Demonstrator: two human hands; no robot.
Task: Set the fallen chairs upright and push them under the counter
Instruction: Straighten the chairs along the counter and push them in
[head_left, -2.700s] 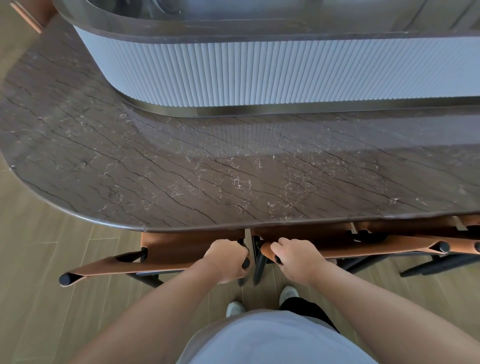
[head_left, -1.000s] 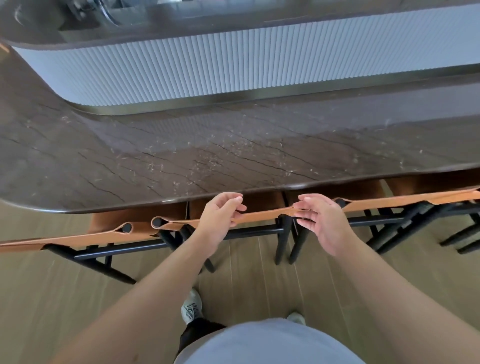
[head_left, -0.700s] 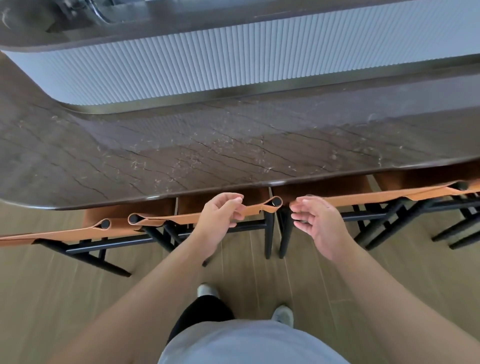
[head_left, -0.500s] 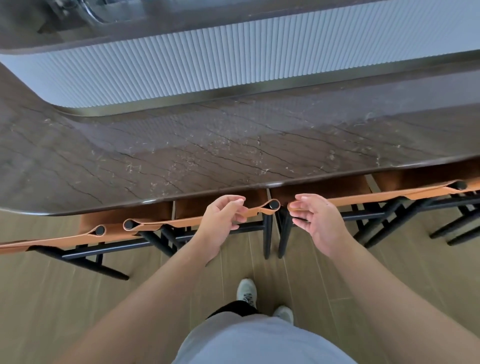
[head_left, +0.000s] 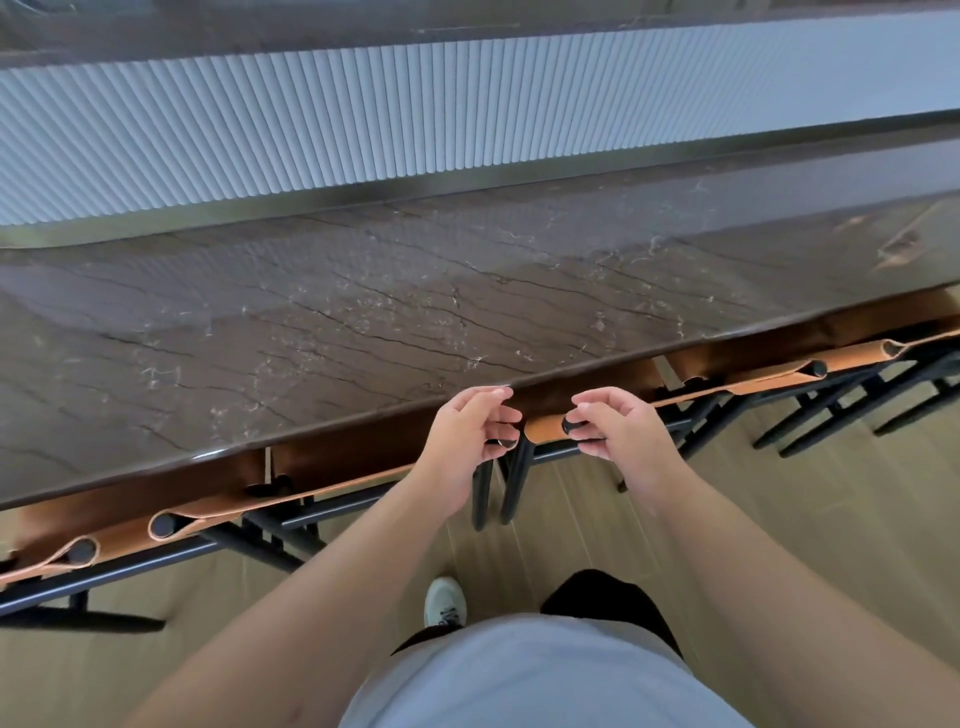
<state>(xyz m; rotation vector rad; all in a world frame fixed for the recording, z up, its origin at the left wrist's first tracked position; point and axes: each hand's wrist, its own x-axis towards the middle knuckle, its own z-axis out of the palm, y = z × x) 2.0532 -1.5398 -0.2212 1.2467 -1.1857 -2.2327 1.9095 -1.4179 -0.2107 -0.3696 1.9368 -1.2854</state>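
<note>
Upright chairs (head_left: 550, 430) under counter (head_left: 363, 322), both hands loosely curled

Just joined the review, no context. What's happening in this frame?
A person stands at a dark marble counter with a row of tan leather chairs upright and tucked under its edge. The left hand and right hand are at the backrest ends of two neighbouring chairs in the middle, fingers loosely curled around the black tube ends rather than gripping firmly. No chair in view is lying down; this looks like final nudging into line.
</note>
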